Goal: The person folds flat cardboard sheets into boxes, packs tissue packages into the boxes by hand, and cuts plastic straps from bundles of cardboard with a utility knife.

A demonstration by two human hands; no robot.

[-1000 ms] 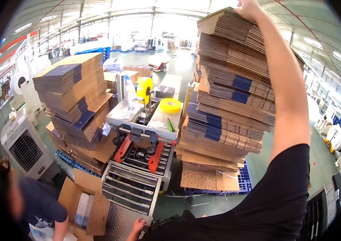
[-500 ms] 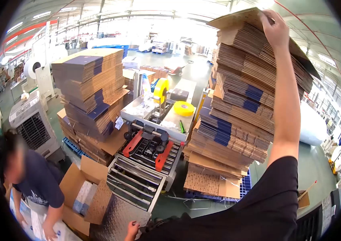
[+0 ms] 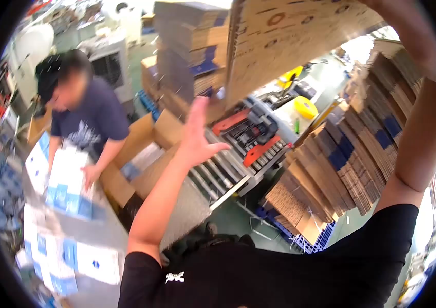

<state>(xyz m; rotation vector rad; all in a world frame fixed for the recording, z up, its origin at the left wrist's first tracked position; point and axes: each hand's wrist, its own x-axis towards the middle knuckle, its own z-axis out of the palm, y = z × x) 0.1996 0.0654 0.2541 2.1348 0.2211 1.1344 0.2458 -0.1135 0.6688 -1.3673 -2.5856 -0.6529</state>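
Note:
A flattened cardboard box [image 3: 290, 43] hangs in the air across the upper middle, its printed brown face toward me. My right hand [image 3: 400, 23], blurred and partly cut off at the top right, grips its upper edge. My left hand [image 3: 196, 136] is raised below the box's left edge, fingers stretched and thumb apart, holding nothing. Tall stacks of flattened cardboard boxes [image 3: 354, 159] lean on the right, beside my right arm. Behind my left forearm stands an opened carton [image 3: 117, 177] with white-and-blue packs inside.
A roller conveyor [image 3: 215, 177] with a red-and-black carton sealer [image 3: 251, 133] lies ahead. Yellow tape rolls [image 3: 305, 108] sit beyond it. On the left a co-worker [image 3: 89, 113] handles white-and-blue packs at a table [image 3: 107, 287]. Another cardboard stack [image 3: 177, 51] stands behind; a blue pallet [image 3: 320, 238] is low right.
My right hand has taken the top flattened box off the right stack and swung it leftward. My left hand has risen from low down and opened. The view has turned left.

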